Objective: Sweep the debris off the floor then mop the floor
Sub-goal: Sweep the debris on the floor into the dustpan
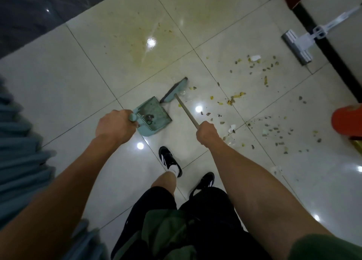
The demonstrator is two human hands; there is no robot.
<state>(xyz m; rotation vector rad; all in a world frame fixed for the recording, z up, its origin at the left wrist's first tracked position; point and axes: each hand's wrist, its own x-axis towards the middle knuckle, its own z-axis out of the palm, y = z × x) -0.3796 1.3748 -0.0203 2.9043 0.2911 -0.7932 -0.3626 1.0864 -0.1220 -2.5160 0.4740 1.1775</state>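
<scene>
Blue pleated curtain [21,142] hung at left edge. Red round object [347,121] sat at right edge. Dark baseboard strip [321,40] ran along wall, upper right.

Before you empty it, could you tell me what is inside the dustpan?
The dustpan holds a small dark clump of debris near its comb teeth. The left hand covers its handle, so nothing behind it shows.

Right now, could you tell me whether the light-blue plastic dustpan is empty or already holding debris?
Holding a little: a small dark clump lies in the light-blue plastic dustpan near its comb teeth; the rest of the pan looks bare.
</scene>
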